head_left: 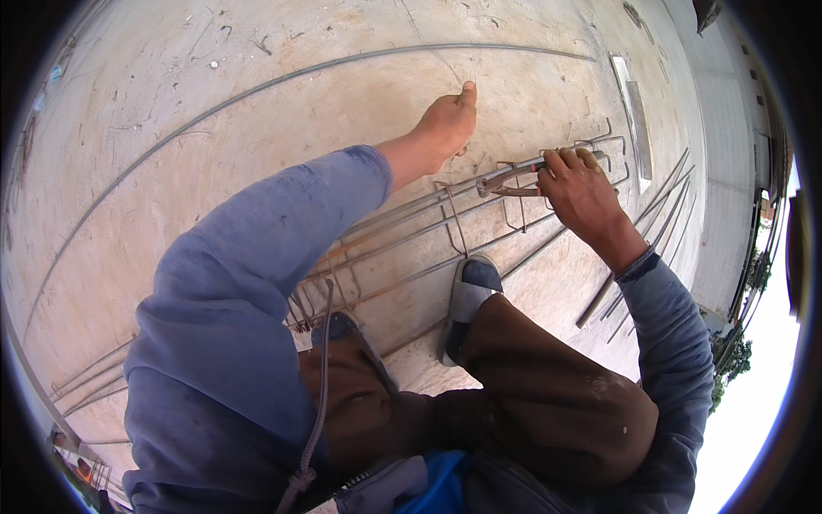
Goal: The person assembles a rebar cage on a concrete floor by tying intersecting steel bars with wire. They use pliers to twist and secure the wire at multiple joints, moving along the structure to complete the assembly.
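My right hand (582,188) is closed round the red-and-black handles of a pair of pincers (507,185). The jaws of the pincers are at the long steel bars of a rebar cage (402,230), beside a bent stirrup (452,224). Up and to the left, my left hand (449,127) is raised over the floor with its fingers curled and thumb up. A thin tie wire (435,53) runs from that thumb toward the far edge; the fingers appear pinched on it, though their inner side is hidden.
A long curved steel rod (257,86) lies across the concrete floor (334,103). Loose bars (659,206) and a flat metal strip (635,128) lie on the right, near a pale wall (728,171). My shoe (473,287) stands against the cage. Wire scraps are scattered about.
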### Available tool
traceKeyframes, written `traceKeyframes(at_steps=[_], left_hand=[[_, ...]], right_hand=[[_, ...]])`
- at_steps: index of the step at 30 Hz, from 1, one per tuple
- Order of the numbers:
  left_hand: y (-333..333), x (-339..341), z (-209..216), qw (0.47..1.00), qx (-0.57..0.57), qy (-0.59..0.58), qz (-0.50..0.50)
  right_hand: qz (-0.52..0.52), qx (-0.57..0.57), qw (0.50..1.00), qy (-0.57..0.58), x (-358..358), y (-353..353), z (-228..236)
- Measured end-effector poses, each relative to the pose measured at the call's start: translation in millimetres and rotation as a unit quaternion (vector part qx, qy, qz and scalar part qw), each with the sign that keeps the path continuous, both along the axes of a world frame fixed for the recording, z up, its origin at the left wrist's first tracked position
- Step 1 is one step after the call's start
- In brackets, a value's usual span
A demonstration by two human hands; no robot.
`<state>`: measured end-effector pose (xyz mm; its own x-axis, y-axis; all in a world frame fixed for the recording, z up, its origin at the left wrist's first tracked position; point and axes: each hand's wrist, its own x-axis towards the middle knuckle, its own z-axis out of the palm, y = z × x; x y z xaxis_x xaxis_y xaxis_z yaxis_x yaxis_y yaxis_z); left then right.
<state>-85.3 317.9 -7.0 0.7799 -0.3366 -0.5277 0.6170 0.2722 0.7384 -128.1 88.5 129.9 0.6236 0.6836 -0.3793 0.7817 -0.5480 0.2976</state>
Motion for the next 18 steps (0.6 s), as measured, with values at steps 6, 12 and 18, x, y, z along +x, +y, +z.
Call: traceKeyframes(at_steps=[6,12,18], left_hand=[[14,-2,-7,1.0,-0.013,0.003,0.004],[18,-1,-11,1.0,-0.01,-0.007,-0.001],[18,3,-15,1.0,-0.018,-0.021,-0.001]], right_hand=[[0.172,-0.105,0.978,-0.061,29,64,-18],[0.239,-0.092,0.965,-0.063,41,68,-29],[0.275,-0.131,0.951,-0.048,51,86,-25]])
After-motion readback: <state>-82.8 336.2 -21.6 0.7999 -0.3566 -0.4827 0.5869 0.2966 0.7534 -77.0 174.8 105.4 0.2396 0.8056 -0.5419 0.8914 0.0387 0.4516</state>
